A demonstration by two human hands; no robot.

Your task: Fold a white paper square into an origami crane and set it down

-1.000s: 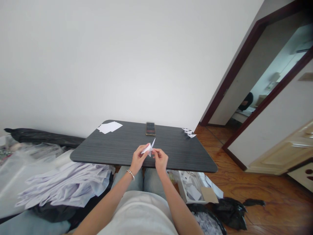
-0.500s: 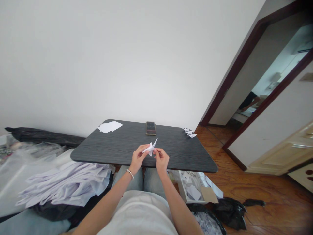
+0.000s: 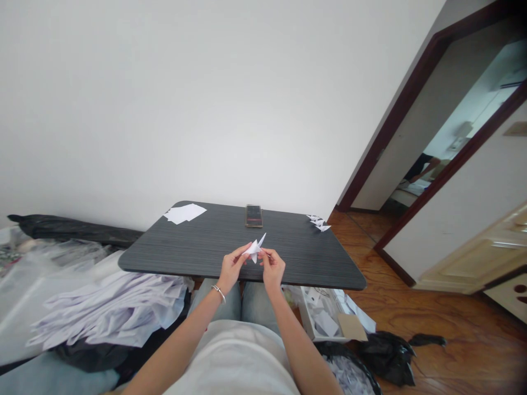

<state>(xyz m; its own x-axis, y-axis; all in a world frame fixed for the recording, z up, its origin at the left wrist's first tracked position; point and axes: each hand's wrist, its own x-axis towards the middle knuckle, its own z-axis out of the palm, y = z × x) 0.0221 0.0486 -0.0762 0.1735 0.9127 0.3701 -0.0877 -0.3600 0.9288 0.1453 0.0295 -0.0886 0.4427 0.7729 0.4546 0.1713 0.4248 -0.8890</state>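
Note:
A small white folded paper shape [image 3: 256, 248] with a pointed tip is held between both hands above the near edge of a dark wood-grain table [image 3: 197, 247]. My left hand [image 3: 231, 266], with a thin bracelet on its wrist, pinches the paper's left side. The fingertips of my right hand [image 3: 272, 267] are pinched on its right side. Both hands are closed on the paper.
A phone [image 3: 254, 215] lies at the table's far middle, loose white sheets [image 3: 184, 213] at the far left, and small folded paper shapes [image 3: 319, 222] at the far right. A heap of crumpled paper [image 3: 111, 310] sits left of my knees. A cardboard box [image 3: 329, 318] and black bags [image 3: 387, 356] lie on the floor at right.
The paper's pointed tip has tilted a little to the right and the hands have shifted slightly around it. Nothing on the table has moved.

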